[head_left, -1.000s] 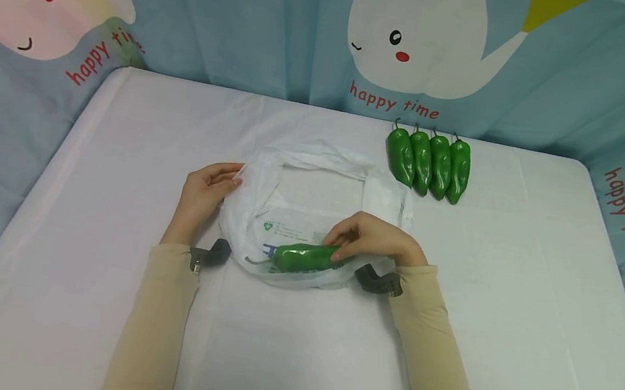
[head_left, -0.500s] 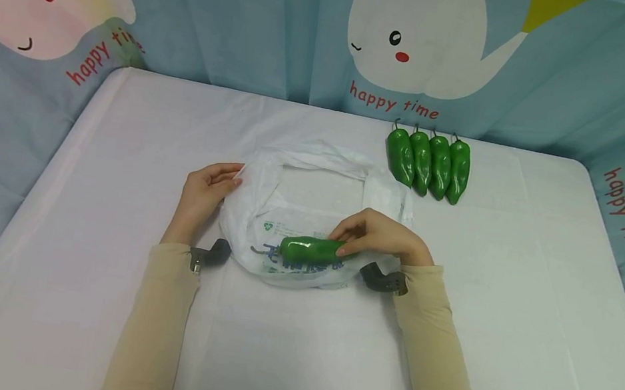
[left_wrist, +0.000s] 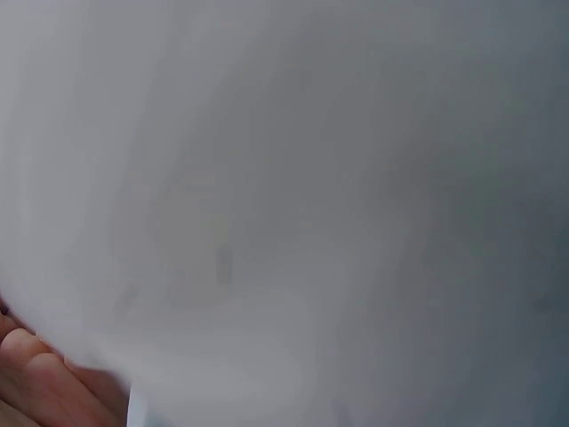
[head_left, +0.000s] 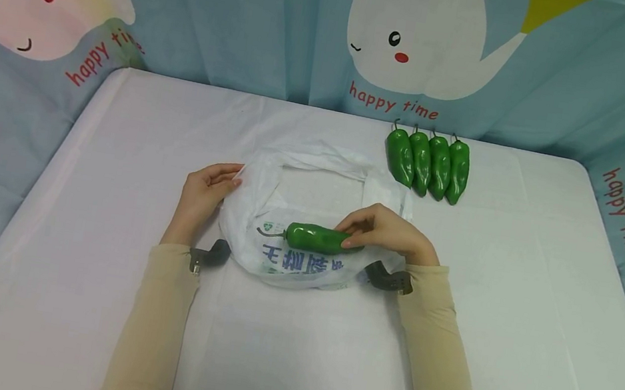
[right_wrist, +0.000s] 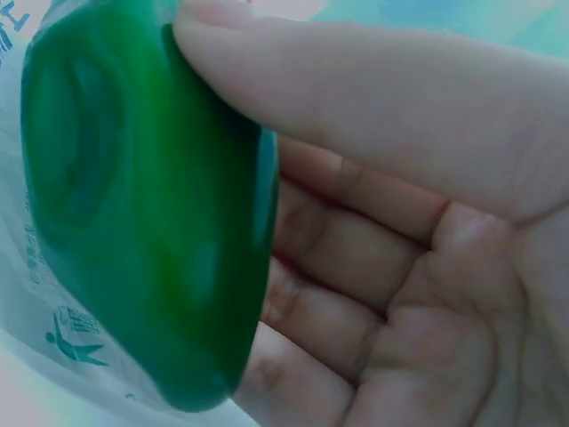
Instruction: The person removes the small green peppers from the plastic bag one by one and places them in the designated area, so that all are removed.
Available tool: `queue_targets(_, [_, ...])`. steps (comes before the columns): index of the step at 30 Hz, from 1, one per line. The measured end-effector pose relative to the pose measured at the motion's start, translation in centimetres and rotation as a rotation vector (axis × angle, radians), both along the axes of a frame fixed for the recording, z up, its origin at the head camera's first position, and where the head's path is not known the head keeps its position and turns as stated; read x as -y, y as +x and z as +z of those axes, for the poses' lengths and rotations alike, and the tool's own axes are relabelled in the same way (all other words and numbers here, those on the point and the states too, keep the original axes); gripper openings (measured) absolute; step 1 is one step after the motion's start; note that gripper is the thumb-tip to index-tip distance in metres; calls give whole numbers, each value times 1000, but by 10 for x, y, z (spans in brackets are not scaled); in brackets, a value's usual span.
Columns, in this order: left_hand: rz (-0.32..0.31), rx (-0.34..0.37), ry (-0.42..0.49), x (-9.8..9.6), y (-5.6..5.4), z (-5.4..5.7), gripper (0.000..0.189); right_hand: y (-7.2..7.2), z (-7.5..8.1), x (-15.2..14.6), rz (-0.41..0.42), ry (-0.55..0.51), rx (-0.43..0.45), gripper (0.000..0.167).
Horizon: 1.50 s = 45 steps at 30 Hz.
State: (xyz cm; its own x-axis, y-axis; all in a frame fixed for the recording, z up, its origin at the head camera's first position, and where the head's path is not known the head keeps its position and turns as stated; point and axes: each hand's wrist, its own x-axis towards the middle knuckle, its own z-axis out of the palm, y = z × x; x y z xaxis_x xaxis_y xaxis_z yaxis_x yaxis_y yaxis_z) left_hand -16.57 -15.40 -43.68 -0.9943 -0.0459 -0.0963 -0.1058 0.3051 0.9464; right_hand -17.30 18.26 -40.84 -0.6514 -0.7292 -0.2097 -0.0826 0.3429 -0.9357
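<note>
A white plastic bag (head_left: pixel 247 226) with printed lettering lies on the table, its mouth spread wide. My left hand (head_left: pixel 204 196) pinches the bag's left edge between thumb and fingers; in the left wrist view the bag covers nearly everything, with only some fingers (left_wrist: pixel 58 382) visible at the lower left. Over the near part of the bag, a green pepper (head_left: pixel 315 238) lies crosswise, stem to the left. My right hand (head_left: pixel 388 233) grips its right end, thumb on the near side. The right wrist view shows this pepper (right_wrist: pixel 151 222) close up between thumb and curled fingers.
Several more green peppers (head_left: pixel 440 167) lie side by side at the back of the table, just beyond the bag's right corner. A white cloth covers the table (head_left: pixel 289 353). Behind it hangs a blue curtain (head_left: pixel 254 18) with printed whales.
My right hand has moved away from me and slightly right, carrying the pepper from the bag's near rim farther over the bag. The left hand has stayed in place.
</note>
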Motion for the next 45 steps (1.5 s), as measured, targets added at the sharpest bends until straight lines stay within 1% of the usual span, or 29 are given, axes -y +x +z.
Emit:
queue_targets(5, [-2, 5, -9, 0, 0, 0, 36, -1, 0, -3, -29, 3, 10, 23])
queue_targets(16, [-4, 9, 1, 0, 1, 1, 37, -2, 1, -7, -73, -3, -7, 23])
queue_targets(23, [-4, 10, -16, 0, 1, 1, 37, -1, 1, -9, -126, -14, -2, 22])
queue_targets(30, [-5, 14, -22, 0, 1, 1, 37, -1, 1, -11, -169, -14, -26, 23])
queue_targets(40, [-12, 7, 4, 0, 2, 3, 37, -1, 1, -14, -221, -34, -19, 24])
queue_targets(45, [-16, 0, 11, 0, 2, 3, 37, -1, 2, -13, -262, -43, 8, 26])
